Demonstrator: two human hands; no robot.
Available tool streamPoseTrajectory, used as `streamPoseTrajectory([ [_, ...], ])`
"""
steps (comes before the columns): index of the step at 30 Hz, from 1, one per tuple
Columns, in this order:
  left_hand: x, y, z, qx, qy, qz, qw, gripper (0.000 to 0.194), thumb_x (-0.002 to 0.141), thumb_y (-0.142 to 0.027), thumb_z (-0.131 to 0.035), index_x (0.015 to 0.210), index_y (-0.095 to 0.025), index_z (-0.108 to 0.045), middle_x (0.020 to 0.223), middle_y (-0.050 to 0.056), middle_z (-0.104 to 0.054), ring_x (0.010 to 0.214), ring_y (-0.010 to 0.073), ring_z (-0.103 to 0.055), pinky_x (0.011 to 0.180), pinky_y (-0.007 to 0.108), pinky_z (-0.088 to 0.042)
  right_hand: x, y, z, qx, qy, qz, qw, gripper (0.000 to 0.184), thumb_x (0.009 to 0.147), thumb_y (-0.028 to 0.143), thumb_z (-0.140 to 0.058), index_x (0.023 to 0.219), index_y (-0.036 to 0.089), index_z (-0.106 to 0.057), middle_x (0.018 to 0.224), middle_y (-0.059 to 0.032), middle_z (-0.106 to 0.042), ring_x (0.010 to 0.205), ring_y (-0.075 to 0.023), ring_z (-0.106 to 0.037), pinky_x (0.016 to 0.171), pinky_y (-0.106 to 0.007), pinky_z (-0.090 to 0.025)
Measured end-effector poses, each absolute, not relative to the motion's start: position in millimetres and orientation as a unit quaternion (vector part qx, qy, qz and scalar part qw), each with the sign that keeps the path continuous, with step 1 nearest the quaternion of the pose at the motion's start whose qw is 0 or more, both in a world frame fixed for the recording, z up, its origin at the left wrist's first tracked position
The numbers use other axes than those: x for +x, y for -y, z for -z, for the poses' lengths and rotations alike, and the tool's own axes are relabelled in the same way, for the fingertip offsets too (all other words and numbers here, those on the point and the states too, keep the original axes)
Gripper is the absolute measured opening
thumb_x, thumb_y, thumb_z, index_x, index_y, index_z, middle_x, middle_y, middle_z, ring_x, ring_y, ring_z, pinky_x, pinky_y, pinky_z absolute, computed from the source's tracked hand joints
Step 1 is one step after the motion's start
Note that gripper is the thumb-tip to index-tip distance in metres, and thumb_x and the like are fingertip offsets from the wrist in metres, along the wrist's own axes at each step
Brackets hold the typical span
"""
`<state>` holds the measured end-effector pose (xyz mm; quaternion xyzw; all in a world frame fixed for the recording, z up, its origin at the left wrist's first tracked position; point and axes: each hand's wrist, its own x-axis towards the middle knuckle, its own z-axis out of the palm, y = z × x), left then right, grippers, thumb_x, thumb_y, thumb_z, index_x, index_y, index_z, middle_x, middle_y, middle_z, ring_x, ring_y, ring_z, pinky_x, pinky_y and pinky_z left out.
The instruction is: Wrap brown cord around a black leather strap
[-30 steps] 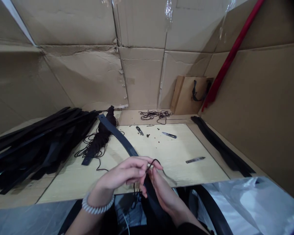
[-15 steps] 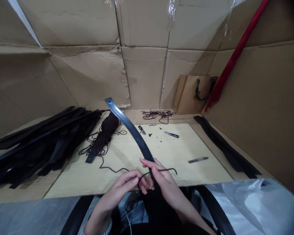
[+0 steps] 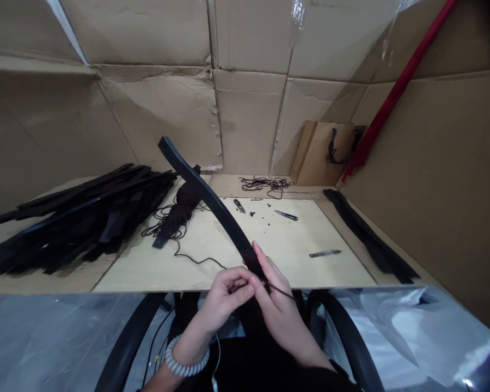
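Long black strip: the black strip [image 3: 217,209] slants up from the hands toward the far left, its far end raised over the table [image 3: 196,275] in front of the cardboard wall [image 3: 251,128].
Right hand grip: the right hand [image 3: 281,310] closes around the strip's lower part, fingers along its right side, thumb reaching across toward the other hand.
Left hand grip: the left hand [image 3: 227,296] has its thumb and fingertips drawn together at the strip's left side; what they pinch is hidden.
Cord at the hands: dark cord [image 3: 282,293] crosses by the right hand and trails out to the right.
Near edge: both hands work at the table's near edge, between the chair arms.
Left side: the cord bundle [image 3: 182,209] lies beyond the left hand, partly behind the strip; the strip pile [image 3: 93,215] is farther left.
Right side: pale tabletop spans from the right hand to the pointed blade [image 3: 325,253]; more black strips [image 3: 363,231] line the right edge.
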<state>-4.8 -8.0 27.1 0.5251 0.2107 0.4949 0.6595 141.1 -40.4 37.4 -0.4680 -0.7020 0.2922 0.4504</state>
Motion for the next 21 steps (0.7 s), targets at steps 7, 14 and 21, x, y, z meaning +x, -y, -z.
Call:
streamPoseTrajectory([
  [7, -11.4, 11.9, -20.7, 0.506, -0.196, -0.526, 0.655, 0.032, 0.081, -0.046, -0.076, 0.082, -0.014, -0.07, 0.063, 0.0, -0.06, 0.045, 0.0013, -0.039, 0.043, 0.011, -0.028, 149.3, 54.0, -37.4, -0.41, 0.685, -0.39, 0.459, 0.057, 0.104, 0.049, -0.044, 0.157, 0.039, -0.026, 0.157, 0.0071, -0.018, 0.147, -0.0073, -0.027, 0.127, -0.023, -0.027],
  [14, -14.6, 18.0, -30.2, 0.509, -0.193, -0.491, 0.681, 0.033, 0.088, -0.046, -0.066, 0.082, -0.015, -0.055, 0.056, -0.005, -0.045, 0.043, 0.0029, -0.029, 0.041, 0.013, -0.022, 146.1, 51.2, -32.0, -0.424, 0.683, -0.389, 0.451, 0.06, 0.103, 0.051, -0.045, 0.157, 0.04, -0.023, 0.157, 0.0092, -0.016, 0.15, -0.0071, -0.018, 0.126, -0.019, -0.027],
  [21, -20.0, 20.3, -25.2, 0.571, -0.214, -0.485, 0.627, 0.032, 0.09, -0.042, -0.067, 0.079, -0.012, -0.06, 0.066, -0.001, -0.048, 0.051, 0.0027, -0.034, 0.046, 0.013, -0.027, 145.5, 52.6, -36.4, -0.432, 0.652, -0.418, 0.462, 0.063, 0.103, 0.061, -0.036, 0.158, 0.031, -0.025, 0.158, 0.0053, -0.015, 0.147, -0.0098, -0.025, 0.116, -0.014, -0.04],
])
